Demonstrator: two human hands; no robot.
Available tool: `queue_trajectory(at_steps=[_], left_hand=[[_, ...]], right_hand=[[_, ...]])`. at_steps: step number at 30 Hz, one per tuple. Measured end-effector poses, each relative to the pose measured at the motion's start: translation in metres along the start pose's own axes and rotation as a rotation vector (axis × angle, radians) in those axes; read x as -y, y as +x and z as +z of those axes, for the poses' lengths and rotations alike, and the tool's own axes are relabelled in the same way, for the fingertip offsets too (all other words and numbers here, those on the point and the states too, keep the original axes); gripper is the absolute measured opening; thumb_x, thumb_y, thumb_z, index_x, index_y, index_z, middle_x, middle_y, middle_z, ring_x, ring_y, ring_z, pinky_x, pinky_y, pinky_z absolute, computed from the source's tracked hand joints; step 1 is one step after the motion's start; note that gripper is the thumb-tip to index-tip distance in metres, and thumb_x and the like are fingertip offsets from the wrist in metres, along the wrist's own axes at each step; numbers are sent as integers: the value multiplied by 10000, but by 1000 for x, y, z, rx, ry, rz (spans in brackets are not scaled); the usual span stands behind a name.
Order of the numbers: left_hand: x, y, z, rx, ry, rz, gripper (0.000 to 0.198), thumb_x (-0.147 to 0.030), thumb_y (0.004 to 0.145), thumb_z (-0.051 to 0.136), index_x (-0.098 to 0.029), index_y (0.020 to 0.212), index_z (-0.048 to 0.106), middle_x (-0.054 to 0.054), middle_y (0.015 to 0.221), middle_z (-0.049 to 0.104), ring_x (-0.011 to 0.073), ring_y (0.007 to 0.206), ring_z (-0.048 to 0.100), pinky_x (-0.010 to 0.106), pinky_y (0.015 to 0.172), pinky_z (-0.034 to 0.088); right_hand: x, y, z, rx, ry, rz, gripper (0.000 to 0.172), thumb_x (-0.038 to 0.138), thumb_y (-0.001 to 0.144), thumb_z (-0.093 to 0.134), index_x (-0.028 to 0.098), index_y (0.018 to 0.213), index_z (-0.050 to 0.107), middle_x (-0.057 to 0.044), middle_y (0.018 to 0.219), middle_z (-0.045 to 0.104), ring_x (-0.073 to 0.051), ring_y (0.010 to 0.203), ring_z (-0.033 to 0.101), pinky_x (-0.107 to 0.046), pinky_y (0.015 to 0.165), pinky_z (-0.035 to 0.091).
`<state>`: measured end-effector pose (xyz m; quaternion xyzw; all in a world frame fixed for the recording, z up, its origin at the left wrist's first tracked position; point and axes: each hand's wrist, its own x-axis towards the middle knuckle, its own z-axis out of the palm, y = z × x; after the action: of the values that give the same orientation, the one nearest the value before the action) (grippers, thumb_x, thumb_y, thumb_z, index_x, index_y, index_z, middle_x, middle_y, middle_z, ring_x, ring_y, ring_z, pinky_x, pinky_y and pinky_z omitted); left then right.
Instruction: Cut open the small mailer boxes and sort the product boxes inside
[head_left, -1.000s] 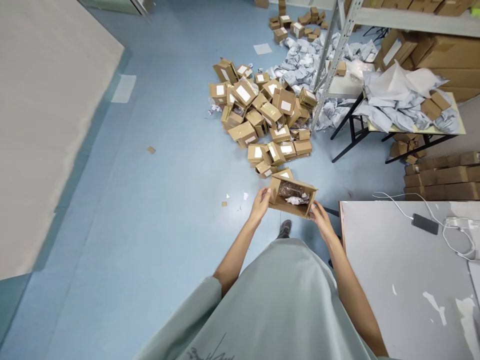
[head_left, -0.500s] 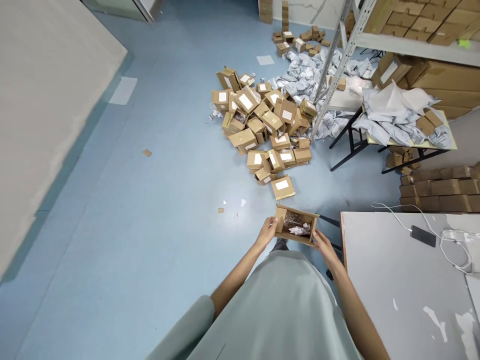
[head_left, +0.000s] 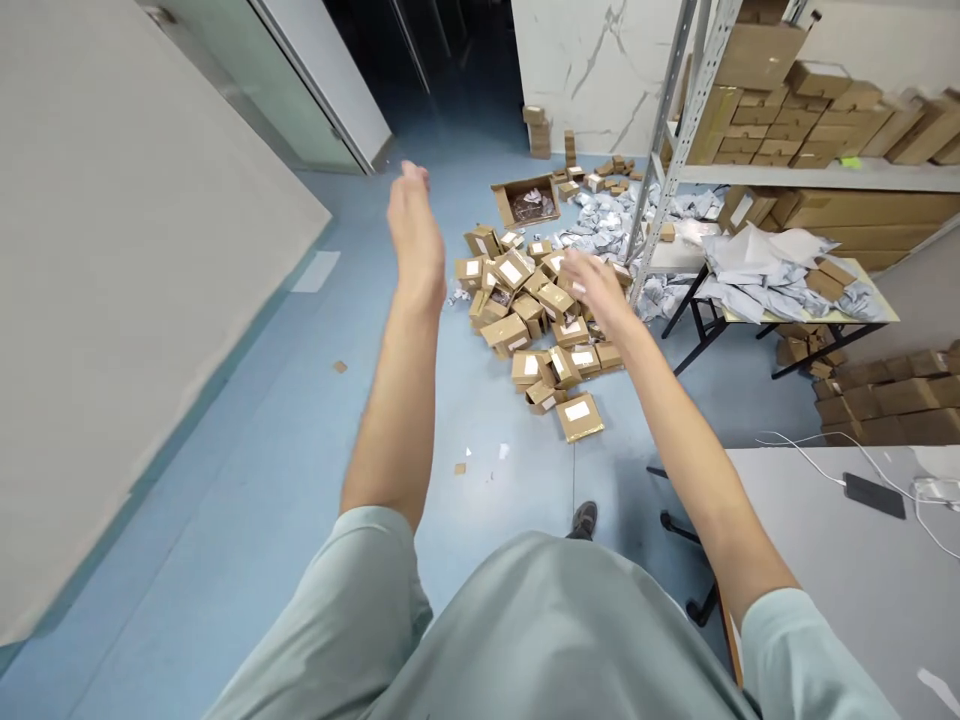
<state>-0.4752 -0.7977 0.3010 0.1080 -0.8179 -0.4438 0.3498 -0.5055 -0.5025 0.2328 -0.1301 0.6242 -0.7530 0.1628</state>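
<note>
Both my arms are stretched out forward. My left hand (head_left: 417,235) is raised over the floor, fingers extended and holding nothing. My right hand (head_left: 598,288) is also open, its fingers stretched in front of the pile of cardboard boxes (head_left: 512,270), part of which it hides. An open cardboard box (head_left: 504,207) with crumpled clear wrap and paper inside is beyond the pile, between my hands and apart from both. It looks large beside the other boxes and appears to be in the air.
Grey-white mailing bags (head_left: 596,218) lie behind the pile. A metal shelf (head_left: 810,176) with boxes and a small table (head_left: 862,275) heaped with bags stand at the right. Nearer are a grey desk (head_left: 810,530) with a black phone (head_left: 874,495) and an office chair's wheels (head_left: 703,607).
Both hands have let go of the open cardboard box and swung forward and up. The box has moved away from me, past the pile. My view has tilted up.
</note>
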Motion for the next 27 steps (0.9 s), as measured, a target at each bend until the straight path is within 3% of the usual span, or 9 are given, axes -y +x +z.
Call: queue_trajectory(at_steps=[2,5,9,12,15,20,24,27], left_hand=[[0,-45,7,108,-60,-116,725,-643,1197,319,-57,1452,660,163,1508,699,306,1503,644,591,1290,414],[8,-143,30,221,-103,-293,624,-655,1161,444,-122,1296,740,175,1440,755,318,1416,694,554,1294,462],[13,-269,70,535,-114,-636,358,-393,1153,451,-192,1147,748,136,1416,787,305,1452,658,476,1315,452],[-1,-349,103,730,-125,-690,208,-303,1067,572,-198,1002,739,151,1265,825,329,1323,727,520,1244,521],[-29,-418,134,950,-167,-679,128,-251,994,625,-212,957,742,114,1152,840,308,1209,774,518,1175,582],[-91,-509,174,1277,-264,-564,176,-165,935,630,-226,974,790,90,1154,854,271,1158,793,444,1127,606],[-139,-575,195,1572,-364,-374,216,-173,943,634,-220,1061,809,110,1202,850,277,1193,792,433,1111,606],[-170,-621,202,1752,-410,-250,213,-219,957,650,-218,1109,798,138,1258,838,290,1245,783,436,1112,604]], right_hand=[[-19,-51,8,81,-14,20,621,625,1040,763,138,1425,760,-115,1442,797,-277,1390,723,-531,1201,545],[-63,-133,1,36,-24,170,608,761,902,847,242,1219,845,-86,1285,862,-298,1264,785,-567,1188,587],[-112,-226,-29,-139,4,373,691,847,748,896,245,1086,864,-120,1184,883,-358,1206,812,-595,1152,599],[-132,-292,-54,-305,24,480,737,870,668,917,241,1048,867,-154,1176,885,-391,1172,827,-625,1141,593],[-142,-361,-79,-490,47,537,759,852,609,953,248,1061,873,-175,1164,886,-420,1156,835,-671,1153,578],[-150,-481,-108,-834,94,579,582,806,596,959,377,983,890,-171,1154,881,-464,1185,824,-730,1207,547],[-148,-573,-114,-1133,154,558,544,711,634,956,364,1048,888,-181,1212,864,-476,1212,817,-755,1250,516],[-140,-632,-108,-1280,207,501,548,708,670,945,371,1098,884,-176,1283,848,-472,1261,798,-731,1263,522]])
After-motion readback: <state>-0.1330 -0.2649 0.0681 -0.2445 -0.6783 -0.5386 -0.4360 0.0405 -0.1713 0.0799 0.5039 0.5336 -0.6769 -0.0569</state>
